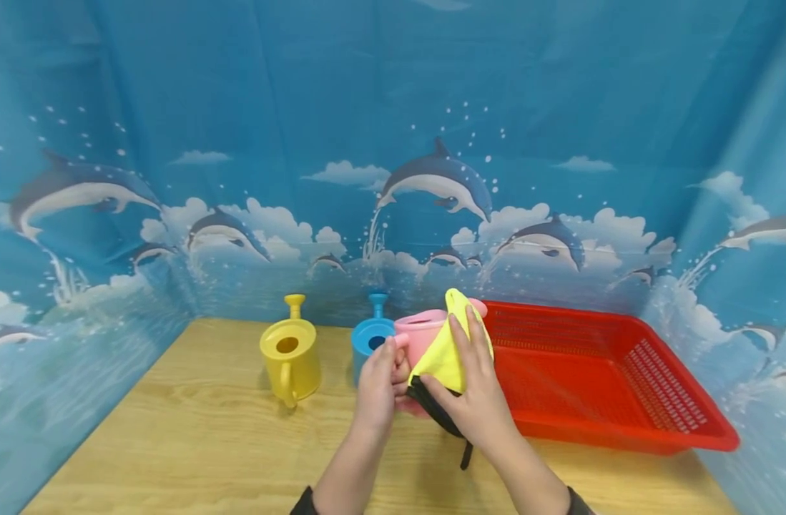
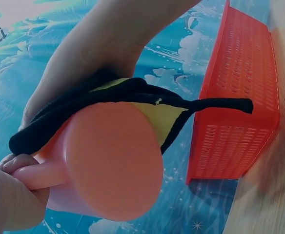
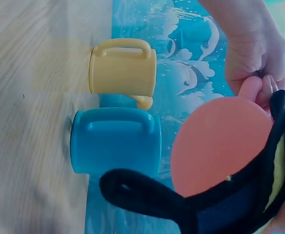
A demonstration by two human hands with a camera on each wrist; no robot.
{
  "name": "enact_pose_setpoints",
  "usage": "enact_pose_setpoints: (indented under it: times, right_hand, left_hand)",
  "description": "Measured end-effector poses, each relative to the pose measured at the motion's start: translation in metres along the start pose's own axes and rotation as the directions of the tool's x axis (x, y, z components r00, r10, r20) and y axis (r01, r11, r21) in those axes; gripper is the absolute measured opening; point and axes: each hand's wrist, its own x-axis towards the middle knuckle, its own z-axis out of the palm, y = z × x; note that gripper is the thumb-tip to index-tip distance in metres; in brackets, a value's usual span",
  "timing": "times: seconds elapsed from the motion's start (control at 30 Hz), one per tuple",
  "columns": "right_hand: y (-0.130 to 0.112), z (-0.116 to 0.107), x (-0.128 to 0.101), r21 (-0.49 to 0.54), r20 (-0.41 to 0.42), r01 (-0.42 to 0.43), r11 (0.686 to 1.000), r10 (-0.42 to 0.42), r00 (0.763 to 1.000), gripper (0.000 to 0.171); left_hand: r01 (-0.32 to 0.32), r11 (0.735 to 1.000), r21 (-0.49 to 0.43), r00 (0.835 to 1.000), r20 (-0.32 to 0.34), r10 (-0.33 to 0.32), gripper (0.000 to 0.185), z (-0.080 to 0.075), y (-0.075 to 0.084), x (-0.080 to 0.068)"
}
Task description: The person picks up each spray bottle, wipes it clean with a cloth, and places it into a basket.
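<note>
My left hand [image 1: 378,390] grips the handle of a pink watering can [image 1: 420,330], held up above the table. In the left wrist view the can's round base [image 2: 115,161] faces the camera. A yellow cloth [image 1: 445,357] with black edging and a black loop [image 2: 223,105] drapes over the can's right side. My right hand [image 1: 476,393] lies on this cloth with its fingers extended, pressing it against the can. Part of the pink spout shows behind the cloth in the head view.
A yellow watering can [image 1: 290,365] and a blue watering can [image 1: 371,336] stand on the wooden table [image 1: 206,429] to the left. On the right sits a red perforated basket [image 1: 624,422]. A dolphin-print curtain [image 1: 341,107] hangs behind and at both sides.
</note>
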Motion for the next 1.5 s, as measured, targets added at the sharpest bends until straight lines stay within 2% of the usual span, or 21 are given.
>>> enact_pose_setpoints:
  times: [0.1,0.2,0.27,0.4,0.47,0.5,0.57,0.63,0.7,0.93,1.1,1.23,1.5]
  right_hand:
    - [0.0,-0.001,0.0,-0.058,0.006,0.082,0.995,-0.081,0.997,0.079]
    - [0.001,-0.003,-0.001,-0.108,0.011,0.205,0.973,-0.205,0.979,0.068]
    - [0.001,-0.004,-0.002,-0.143,0.009,0.299,0.943,-0.301,0.954,0.063]
    - [0.001,-0.008,-0.001,-0.214,0.039,0.468,0.857,-0.471,0.881,0.054]
    - [0.0,-0.011,0.0,-0.234,0.078,0.522,0.82,-0.519,0.851,0.048]
    - [-0.001,-0.012,0.001,-0.238,0.1,0.538,0.809,-0.53,0.842,0.05]
    - [-0.003,-0.014,0.002,-0.243,0.129,0.554,0.796,-0.539,0.832,0.066]
    - [-0.003,-0.016,0.003,-0.25,0.15,0.548,0.799,-0.527,0.837,0.085]
    - [-0.003,-0.016,0.005,-0.252,0.155,0.542,0.801,-0.52,0.84,0.091]
    - [0.002,-0.011,0.005,-0.239,0.13,0.569,0.787,-0.555,0.821,0.076]
    - [0.002,-0.006,-0.001,-0.231,0.107,0.565,0.792,-0.557,0.824,0.068]
    - [0.001,-0.006,-0.009,-0.232,0.117,0.567,0.791,-0.556,0.823,0.069]
    - [0.0,-0.008,-0.036,-0.209,0.137,0.613,0.762,-0.598,0.79,0.081]
  left_hand:
    - [-0.011,0.999,-0.035,1.0,0.013,0.012,0.042,-0.003,-0.001,0.001]
    - [-0.015,0.997,-0.073,0.999,0.033,0.017,0.043,-0.006,-0.001,0.003]
    - [-0.008,0.996,-0.094,0.999,0.05,0.013,0.044,-0.007,-0.001,0.005]
    - [0.013,0.994,-0.109,0.996,0.085,-0.004,0.046,-0.009,-0.002,0.007]
    - [0.036,0.993,-0.114,0.994,0.104,-0.024,0.046,-0.009,-0.001,0.007]
    - [0.045,0.992,-0.119,0.993,0.112,-0.032,0.046,-0.009,-0.001,0.007]
    - [0.064,0.993,-0.104,0.991,0.12,-0.051,0.046,-0.01,0.0,0.007]
    - [0.074,0.994,-0.083,0.991,0.116,-0.064,0.046,-0.009,0.0,0.007]
    - [0.074,0.995,-0.072,0.992,0.105,-0.066,0.046,-0.008,0.0,0.006]
    - [0.076,0.99,-0.117,0.997,0.029,-0.073,0.041,-0.007,-0.003,0.005]
    - [0.081,0.989,-0.124,0.996,-0.027,-0.085,0.042,-0.007,-0.003,0.007]
    - [0.08,0.988,-0.135,0.995,-0.045,-0.087,0.043,-0.011,-0.002,0.009]
    - [0.024,0.994,-0.102,0.999,-0.044,-0.029,0.045,-0.02,0.004,0.01]
